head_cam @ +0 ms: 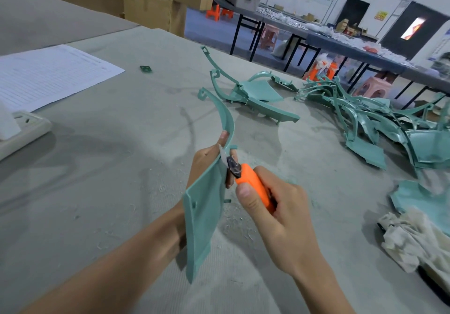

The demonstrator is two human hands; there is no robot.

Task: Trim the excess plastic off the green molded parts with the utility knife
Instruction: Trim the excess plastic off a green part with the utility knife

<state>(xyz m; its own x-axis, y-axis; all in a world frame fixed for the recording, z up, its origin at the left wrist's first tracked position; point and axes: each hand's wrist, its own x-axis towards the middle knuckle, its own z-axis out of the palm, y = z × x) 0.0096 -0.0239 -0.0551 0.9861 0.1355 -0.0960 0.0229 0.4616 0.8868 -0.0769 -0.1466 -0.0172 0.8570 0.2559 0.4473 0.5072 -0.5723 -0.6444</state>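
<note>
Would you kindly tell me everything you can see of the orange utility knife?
The utility knife has an orange, plastic-looking handle, a dark, scuffed nose piece and a short pale blade. The right hand grips the handle with the thumb laid along its near side, and the rear end is hidden in the palm. The knife points up and to the left. Its blade meets the edge of the green molded part, which the left hand holds upright above the table.
</note>
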